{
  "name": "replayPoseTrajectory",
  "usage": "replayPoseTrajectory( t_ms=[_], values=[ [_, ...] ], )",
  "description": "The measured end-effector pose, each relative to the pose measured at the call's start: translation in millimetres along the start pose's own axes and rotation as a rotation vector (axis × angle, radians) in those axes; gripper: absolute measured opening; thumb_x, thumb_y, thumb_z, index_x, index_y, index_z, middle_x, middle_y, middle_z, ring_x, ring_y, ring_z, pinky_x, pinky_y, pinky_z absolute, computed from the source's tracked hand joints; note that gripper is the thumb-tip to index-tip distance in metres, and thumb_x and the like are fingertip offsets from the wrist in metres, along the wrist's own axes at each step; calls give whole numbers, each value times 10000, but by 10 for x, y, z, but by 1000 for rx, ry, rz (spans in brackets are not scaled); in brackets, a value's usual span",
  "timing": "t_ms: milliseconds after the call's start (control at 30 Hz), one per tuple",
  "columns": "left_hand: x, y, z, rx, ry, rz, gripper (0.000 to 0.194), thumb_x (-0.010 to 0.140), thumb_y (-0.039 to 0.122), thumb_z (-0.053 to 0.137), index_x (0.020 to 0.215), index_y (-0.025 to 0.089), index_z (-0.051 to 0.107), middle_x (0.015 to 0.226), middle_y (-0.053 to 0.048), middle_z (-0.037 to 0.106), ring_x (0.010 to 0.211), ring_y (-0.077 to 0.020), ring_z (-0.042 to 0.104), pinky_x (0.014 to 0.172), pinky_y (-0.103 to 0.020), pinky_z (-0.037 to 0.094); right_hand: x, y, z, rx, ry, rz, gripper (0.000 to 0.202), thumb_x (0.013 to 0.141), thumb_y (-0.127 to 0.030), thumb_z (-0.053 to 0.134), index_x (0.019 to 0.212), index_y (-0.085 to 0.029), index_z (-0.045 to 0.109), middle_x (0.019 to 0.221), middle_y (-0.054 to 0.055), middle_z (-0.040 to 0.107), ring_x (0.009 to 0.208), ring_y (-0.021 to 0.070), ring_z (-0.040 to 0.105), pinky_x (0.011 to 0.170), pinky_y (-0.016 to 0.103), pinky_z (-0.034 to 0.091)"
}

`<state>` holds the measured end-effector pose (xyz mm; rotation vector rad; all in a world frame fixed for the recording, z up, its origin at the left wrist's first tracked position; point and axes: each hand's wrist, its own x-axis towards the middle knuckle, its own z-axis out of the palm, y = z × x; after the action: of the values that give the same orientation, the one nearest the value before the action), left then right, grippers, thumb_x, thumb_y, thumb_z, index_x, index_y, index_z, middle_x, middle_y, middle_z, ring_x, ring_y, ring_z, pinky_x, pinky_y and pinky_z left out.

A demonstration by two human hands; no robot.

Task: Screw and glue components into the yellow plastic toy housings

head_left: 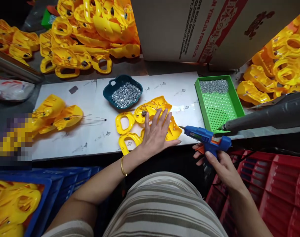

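Two yellow plastic shells with ring handles lie side by side on the white work surface. My left hand is spread flat over them, covering their middles, and a gold bangle circles that wrist. On the far yellow shell a small round metallic part and thin wires show beside my fingers. The near yellow shell is partly hidden beneath the hand. My right hand grips a blue hot glue gun with an orange trigger. Its nozzle points left, close to the near shell's right end.
A dark teal tray of small screws stands behind the shells. On the right is a green perforated basket with screws, near a dark grey tool. More yellow shells with wires lie left. A large carton stands behind; blue and red crates sit below.
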<state>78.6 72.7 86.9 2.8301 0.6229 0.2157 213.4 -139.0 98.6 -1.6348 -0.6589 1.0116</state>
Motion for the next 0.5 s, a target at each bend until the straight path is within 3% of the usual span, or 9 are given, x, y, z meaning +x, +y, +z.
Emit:
replayPoseTrajectory(
  t_ms=[500],
  values=[
    [21,38,-13,34,-23,-11,903,780,674,578,1475,155,327,1543,-164,315,1429,-357,243,1153,-595,-58,60,5,0,16,-15,36,347,905,-445,528,1040,-143,632,842,75,689,557,120,607,489,248,540]
  ],
)
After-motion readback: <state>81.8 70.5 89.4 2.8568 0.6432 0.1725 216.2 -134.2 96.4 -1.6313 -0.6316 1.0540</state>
